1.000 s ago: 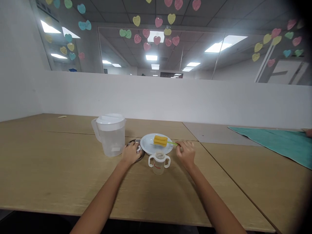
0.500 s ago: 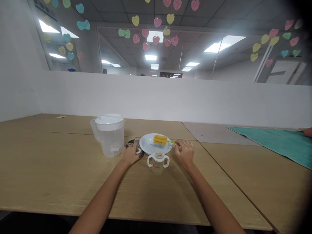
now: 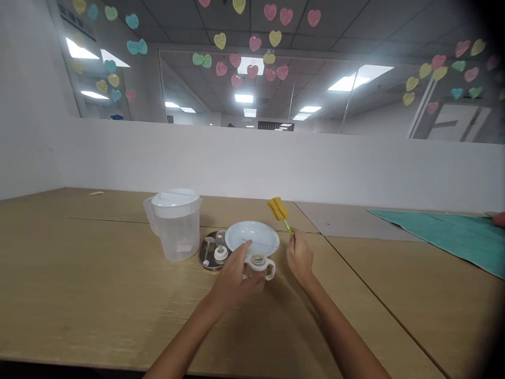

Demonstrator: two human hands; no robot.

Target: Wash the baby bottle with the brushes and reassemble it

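Note:
My right hand is closed round the green handle of a bottle brush. Its yellow sponge head points up, above the right rim of the white plate. My left hand is at the left side of a clear two-handled baby bottle, thumb and fingers apart, hiding its left handle. The bottle stands upright without a lid, in front of the plate. Left of the plate, a round metal tray bears a white collar, a clear cap and a straw piece.
A clear lidded pitcher stands left of the tray. A green cloth lies at the right, with part of another person's hand at its far edge. A low white wall closes off the back of the table.
My left hand has left the tray and come to the bottle, uncovering the tray's pieces. The right hand has lifted the brush off the plate and tilted its sponge upward.

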